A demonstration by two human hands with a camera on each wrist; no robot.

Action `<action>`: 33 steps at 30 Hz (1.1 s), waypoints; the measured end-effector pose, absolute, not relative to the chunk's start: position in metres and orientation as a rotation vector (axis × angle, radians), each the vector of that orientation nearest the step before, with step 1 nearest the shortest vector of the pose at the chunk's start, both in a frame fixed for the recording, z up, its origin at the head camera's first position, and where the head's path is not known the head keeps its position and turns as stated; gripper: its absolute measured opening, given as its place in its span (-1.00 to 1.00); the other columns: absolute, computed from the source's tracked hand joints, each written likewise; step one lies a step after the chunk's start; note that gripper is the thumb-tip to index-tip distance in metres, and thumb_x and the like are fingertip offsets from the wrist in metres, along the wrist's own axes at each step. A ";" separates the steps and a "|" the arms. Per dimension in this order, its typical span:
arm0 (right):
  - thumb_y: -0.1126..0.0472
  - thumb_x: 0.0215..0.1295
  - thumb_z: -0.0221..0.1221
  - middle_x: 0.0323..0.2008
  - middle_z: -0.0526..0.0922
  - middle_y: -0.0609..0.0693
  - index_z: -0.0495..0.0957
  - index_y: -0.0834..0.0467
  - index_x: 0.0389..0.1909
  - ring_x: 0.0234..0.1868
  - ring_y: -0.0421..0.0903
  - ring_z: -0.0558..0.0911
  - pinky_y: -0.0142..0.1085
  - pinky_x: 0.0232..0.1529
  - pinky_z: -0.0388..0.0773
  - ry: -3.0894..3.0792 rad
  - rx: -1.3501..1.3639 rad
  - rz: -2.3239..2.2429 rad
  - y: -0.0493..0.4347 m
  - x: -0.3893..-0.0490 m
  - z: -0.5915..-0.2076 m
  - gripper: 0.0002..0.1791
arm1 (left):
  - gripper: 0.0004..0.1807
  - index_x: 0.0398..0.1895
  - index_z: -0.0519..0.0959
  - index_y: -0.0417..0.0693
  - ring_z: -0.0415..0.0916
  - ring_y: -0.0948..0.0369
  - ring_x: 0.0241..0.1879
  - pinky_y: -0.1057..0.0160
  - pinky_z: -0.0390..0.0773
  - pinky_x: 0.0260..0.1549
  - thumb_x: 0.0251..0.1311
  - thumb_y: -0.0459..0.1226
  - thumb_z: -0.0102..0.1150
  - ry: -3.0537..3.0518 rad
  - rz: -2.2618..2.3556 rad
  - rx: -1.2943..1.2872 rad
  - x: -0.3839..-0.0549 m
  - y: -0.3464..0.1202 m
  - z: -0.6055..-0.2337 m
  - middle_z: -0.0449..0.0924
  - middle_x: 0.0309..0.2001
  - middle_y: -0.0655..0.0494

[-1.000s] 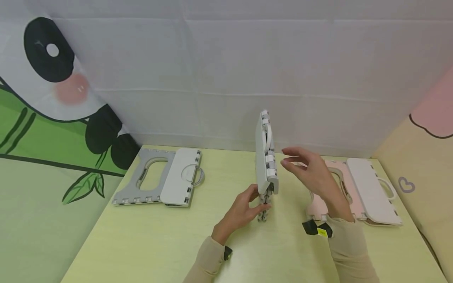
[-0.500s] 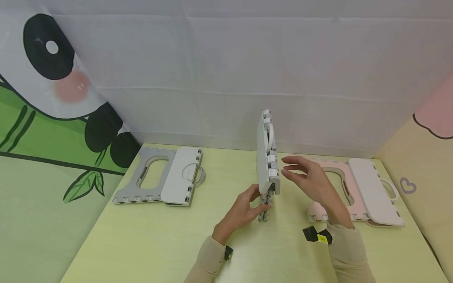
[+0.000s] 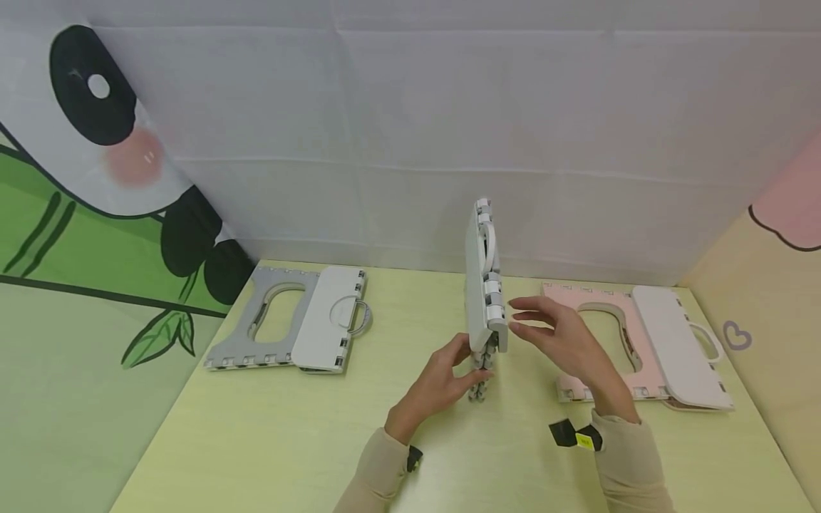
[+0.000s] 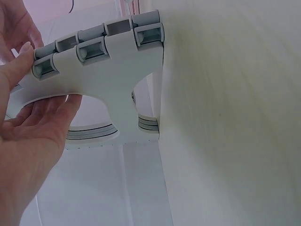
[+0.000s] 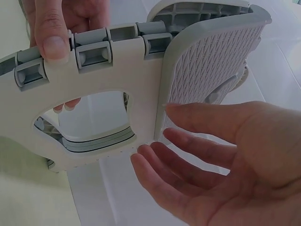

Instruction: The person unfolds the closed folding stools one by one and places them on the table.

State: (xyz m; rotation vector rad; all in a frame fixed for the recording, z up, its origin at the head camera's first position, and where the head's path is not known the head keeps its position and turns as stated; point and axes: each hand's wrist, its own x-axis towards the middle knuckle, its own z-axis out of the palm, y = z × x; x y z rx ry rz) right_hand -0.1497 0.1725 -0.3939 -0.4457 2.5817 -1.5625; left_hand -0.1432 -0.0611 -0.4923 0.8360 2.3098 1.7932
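A white and grey folding step stool (image 3: pixel 477 285) stands on edge in mid-table, its folded panels seen nearly edge-on. My left hand (image 3: pixel 436 385) grips its hinged leg panel (image 4: pixel 122 61), thumb over the grey hinge edge and fingers through the oval opening. In the right wrist view the stool's textured top panel (image 5: pixel 211 61) angles away from the leg panel. Beside that panel, my right hand (image 5: pixel 221 165) has relaxed, slightly bent fingers and holds nothing. Its thumb tip lies at the panel's edge; whether it touches I cannot tell.
On the pale yellow table (image 3: pixel 288 442), a grey and white folded stool (image 3: pixel 330 320) lies flat at the left. A pink and white one (image 3: pixel 680 349) lies flat at the right, behind my right arm. A pale cloth wall (image 3: pixel 385 142) rises along the back edge.
My right hand has lowered slightly beside the stool, its fingertips drawing a little nearer the panel edge. The left hand keeps its grip, and the stool stands much as before.
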 end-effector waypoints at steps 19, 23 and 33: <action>0.25 0.45 0.27 0.22 0.59 0.22 0.48 0.27 0.33 0.15 0.14 0.67 -0.25 0.10 0.62 2.465 -0.461 -1.603 0.174 -0.148 -0.420 -0.52 | -0.44 0.32 0.39 -0.20 0.51 0.03 0.29 0.20 0.43 0.32 0.31 -0.35 0.36 2.272 1.828 0.820 -0.144 -0.062 -0.496 0.56 0.23 -0.08; 0.26 0.44 0.28 0.23 0.58 0.24 0.47 0.28 0.33 0.15 0.12 0.67 -0.25 0.11 0.63 2.446 -0.480 -1.609 0.174 -0.147 -0.424 -0.51 | -0.43 0.34 0.39 -0.18 0.50 0.04 0.30 0.18 0.43 0.33 0.32 -0.33 0.36 2.271 1.827 0.816 -0.144 -0.061 -0.496 0.55 0.25 -0.07; 0.30 0.41 0.30 0.28 0.52 0.29 0.42 0.30 0.37 0.21 0.24 0.62 -0.20 0.13 0.63 2.328 -0.520 -1.657 0.172 -0.144 -0.433 -0.45 | -0.44 0.32 0.39 -0.19 0.51 0.02 0.28 0.20 0.43 0.33 0.31 -0.35 0.36 2.268 1.832 0.830 -0.144 -0.061 -0.495 0.56 0.23 -0.08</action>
